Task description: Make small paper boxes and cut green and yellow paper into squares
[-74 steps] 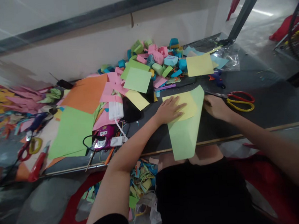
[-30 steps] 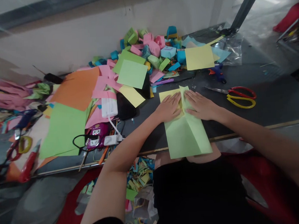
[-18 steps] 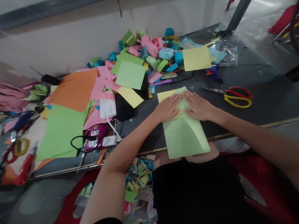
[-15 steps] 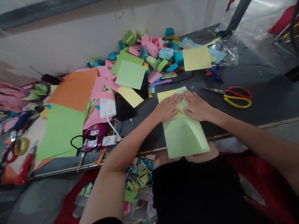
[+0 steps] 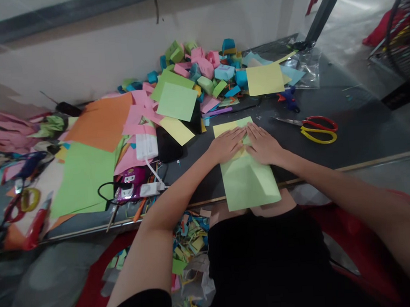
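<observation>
A light green sheet of paper (image 5: 250, 183) lies at the table's front edge, its near end hanging over my lap. On its far part is a yellow piece of paper (image 5: 220, 129), partly covered by my hands. My left hand (image 5: 228, 145) rests flat on the papers with fingers stretched out. Beside it my right hand (image 5: 262, 143) also presses flat, its fingertips close to the left ones. Both hands are open. To the right lie scissors (image 5: 318, 129) with one red and one yellow handle, blades pointing left.
Folded paper pieces (image 5: 205, 68) pile up at the back. On the left are orange paper (image 5: 102, 122), green sheets (image 5: 85, 179), a purple power strip (image 5: 129, 183) and a black phone (image 5: 169, 144). A blue glue gun (image 5: 288, 99) sits behind the scissors. A fan (image 5: 406, 39) stands far right.
The whole view has shifted slightly. My right hand's fingers have moved a little nearer on the paper, and the green sheet's raised right side looks flatter. Both hands stay pressed on the papers.
</observation>
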The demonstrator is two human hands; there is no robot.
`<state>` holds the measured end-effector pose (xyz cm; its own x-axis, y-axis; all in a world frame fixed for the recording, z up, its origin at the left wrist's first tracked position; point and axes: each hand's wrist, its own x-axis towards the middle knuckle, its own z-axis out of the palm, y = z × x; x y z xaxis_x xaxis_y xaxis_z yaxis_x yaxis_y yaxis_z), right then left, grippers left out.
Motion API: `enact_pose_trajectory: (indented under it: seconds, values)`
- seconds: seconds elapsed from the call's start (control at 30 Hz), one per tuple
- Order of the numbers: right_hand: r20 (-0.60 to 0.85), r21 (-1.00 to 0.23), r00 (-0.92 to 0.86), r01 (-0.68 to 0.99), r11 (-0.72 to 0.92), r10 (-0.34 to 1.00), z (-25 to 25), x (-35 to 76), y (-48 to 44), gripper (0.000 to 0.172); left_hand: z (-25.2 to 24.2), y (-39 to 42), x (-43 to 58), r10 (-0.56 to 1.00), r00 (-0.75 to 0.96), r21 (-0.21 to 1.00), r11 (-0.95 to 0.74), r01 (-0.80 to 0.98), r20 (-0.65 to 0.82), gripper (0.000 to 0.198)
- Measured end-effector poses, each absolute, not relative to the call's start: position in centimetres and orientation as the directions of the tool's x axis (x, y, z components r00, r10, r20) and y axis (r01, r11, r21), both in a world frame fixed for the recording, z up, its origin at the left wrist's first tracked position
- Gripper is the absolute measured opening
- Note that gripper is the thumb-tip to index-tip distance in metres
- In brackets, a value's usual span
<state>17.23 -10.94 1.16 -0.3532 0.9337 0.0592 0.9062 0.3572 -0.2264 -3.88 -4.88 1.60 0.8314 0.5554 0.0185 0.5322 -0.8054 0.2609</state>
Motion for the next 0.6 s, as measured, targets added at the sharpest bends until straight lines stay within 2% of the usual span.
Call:
enact_pose_trajectory:
  seconds: [0.1,0.23,0.37,0.6]
  values:
    - [0.07,-0.255,-0.361,0.895,0.367,0.93,1.9,18.4,-9.9,0.076,1.9,-5.0,-3.7,0.562,0.827,0.247,-0.803,0.543,0.011,0.071]
    - [0.218,-0.181,-0.314,0.918,0.354,0.924,3.2,20.9,-8.0,0.066,2.4,-5.2,-3.7,0.552,0.834,0.238,-0.808,0.539,-0.016,0.068]
    - [0.204,-0.111,-0.389,0.903,0.416,0.898,3.5,22.4,-7.0,0.063,2.5,-5.2,-3.8,0.557,0.83,0.257,-0.8,0.542,-0.017,0.067]
    - [0.233,-0.13,-0.374,0.903,0.41,0.898,3.2,22.2,-7.1,0.065,2.4,-5.1,-3.9,0.545,0.838,0.278,-0.808,0.519,0.018,0.066]
